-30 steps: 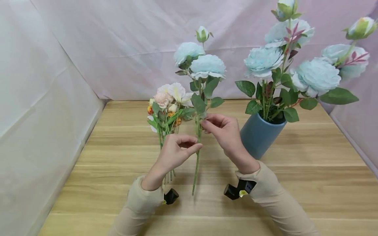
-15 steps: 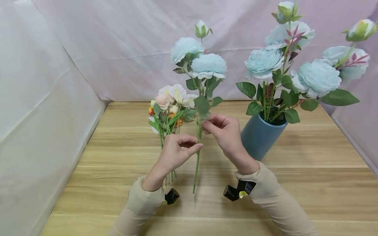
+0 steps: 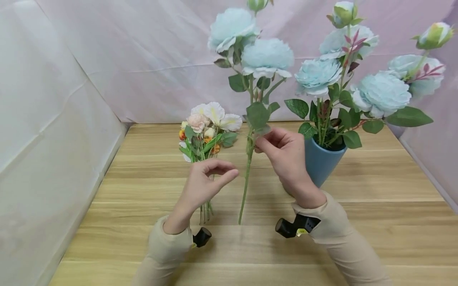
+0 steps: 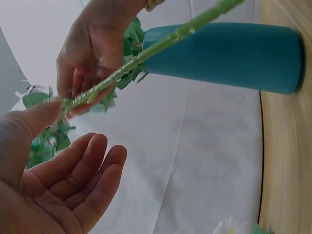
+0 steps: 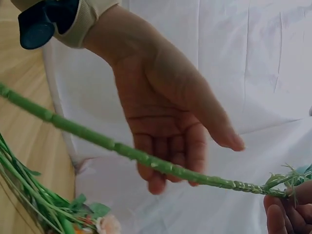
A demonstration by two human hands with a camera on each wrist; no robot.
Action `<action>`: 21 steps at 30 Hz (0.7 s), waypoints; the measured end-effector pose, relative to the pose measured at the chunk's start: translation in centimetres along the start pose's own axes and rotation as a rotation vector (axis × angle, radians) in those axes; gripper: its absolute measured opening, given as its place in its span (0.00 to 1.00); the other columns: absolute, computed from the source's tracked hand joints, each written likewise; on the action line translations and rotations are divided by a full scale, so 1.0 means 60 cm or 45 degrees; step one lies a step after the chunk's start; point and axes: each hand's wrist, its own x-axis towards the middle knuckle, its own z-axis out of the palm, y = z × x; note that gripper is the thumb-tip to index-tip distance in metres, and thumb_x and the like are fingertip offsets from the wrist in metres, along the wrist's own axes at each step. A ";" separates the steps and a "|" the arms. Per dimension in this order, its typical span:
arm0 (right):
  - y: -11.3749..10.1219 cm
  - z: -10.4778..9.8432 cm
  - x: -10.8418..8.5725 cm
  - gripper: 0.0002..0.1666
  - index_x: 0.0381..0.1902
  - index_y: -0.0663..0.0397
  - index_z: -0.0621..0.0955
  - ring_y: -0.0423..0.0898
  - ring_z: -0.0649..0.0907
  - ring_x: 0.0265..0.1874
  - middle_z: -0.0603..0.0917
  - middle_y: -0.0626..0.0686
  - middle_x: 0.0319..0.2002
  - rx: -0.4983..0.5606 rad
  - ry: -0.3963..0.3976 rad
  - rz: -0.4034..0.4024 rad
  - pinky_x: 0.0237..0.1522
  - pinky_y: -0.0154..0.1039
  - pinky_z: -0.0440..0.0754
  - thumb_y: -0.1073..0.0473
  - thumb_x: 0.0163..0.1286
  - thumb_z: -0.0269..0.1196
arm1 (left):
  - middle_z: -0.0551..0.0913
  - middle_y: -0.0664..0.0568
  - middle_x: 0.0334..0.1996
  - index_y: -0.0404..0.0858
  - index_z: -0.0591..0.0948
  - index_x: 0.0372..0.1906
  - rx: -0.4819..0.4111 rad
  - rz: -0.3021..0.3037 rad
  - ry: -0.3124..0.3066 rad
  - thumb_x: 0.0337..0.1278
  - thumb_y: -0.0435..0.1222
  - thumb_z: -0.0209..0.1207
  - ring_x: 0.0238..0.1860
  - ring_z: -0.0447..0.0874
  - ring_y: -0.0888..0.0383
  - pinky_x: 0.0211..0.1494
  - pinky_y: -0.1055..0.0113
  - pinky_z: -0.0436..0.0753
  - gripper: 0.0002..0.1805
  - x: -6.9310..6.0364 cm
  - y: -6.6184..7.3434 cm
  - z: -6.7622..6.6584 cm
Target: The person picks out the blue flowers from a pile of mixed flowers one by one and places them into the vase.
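My right hand (image 3: 284, 155) pinches the green stem (image 3: 246, 182) of an artificial light-blue peony spray (image 3: 266, 57) just below its leaves, holding it upright above the table. In the right wrist view, fingers of that hand (image 5: 292, 209) close round the stem's leafy end. My left hand (image 3: 205, 186) is to the left of the stem, apart from it, thumb and fingers spread with nothing between them. The left wrist view has the left palm (image 4: 58, 195) and loosely bent fingers beside the stem. Behind my right hand stands a blue vase (image 3: 323, 161) with more light-blue peonies (image 3: 382, 94).
On the wooden table (image 3: 143, 222), left of the held stem, lies a bunch of mixed artificial flowers (image 3: 198, 123) in pink, white and orange. White cloth walls (image 3: 143, 67) close off the back and sides.
My left hand has let go of the stem and moved slightly left. My right hand has lifted the peony spray, bringing it nearer and a little to the right.
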 end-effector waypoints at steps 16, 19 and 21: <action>-0.083 -0.070 0.026 0.07 0.32 0.82 0.80 0.47 0.81 0.17 0.84 0.59 0.21 0.282 0.188 -0.423 0.24 0.35 0.82 0.77 0.55 0.63 | 0.85 0.47 0.29 0.33 0.85 0.36 -0.002 -0.084 0.135 0.59 0.33 0.60 0.28 0.80 0.60 0.31 0.71 0.79 0.07 0.004 -0.024 -0.017; -0.098 -0.092 0.036 0.11 0.33 0.88 0.77 0.49 0.82 0.17 0.83 0.64 0.22 0.301 0.260 -0.482 0.23 0.37 0.82 0.78 0.54 0.64 | 0.85 0.46 0.28 0.33 0.85 0.36 -0.009 -0.080 0.145 0.59 0.32 0.60 0.27 0.80 0.60 0.29 0.71 0.77 0.06 0.004 -0.024 -0.016; -0.106 -0.108 0.043 0.13 0.34 0.89 0.76 0.50 0.82 0.18 0.82 0.68 0.23 0.315 0.316 -0.515 0.24 0.37 0.83 0.79 0.53 0.64 | 0.85 0.45 0.28 0.32 0.85 0.35 -0.008 -0.078 0.151 0.59 0.32 0.60 0.27 0.80 0.61 0.29 0.72 0.77 0.06 0.005 -0.024 -0.016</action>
